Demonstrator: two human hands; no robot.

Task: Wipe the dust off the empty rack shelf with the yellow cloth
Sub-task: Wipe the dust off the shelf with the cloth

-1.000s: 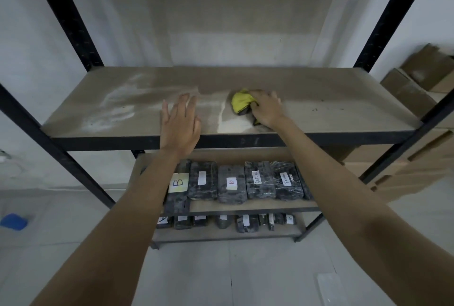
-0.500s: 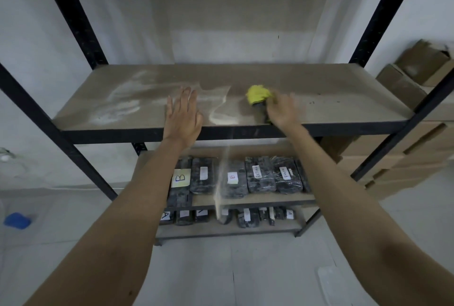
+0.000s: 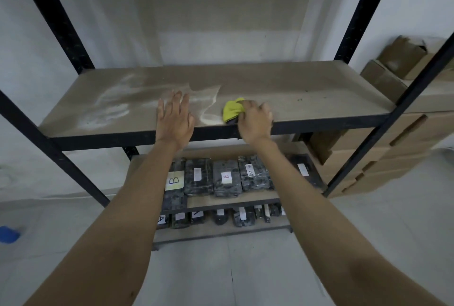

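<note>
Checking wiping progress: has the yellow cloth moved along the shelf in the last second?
Yes. The yellow cloth in the right hand has come toward the shelf's front edge, beside the dust line.

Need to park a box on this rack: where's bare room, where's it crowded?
Top shelf is bare from the right hand, bunched on the yellow cloth, out to the right post; also behind both hands. Dust lies left of the flat left hand. The lower shelf is crowded with labelled packs.
</note>
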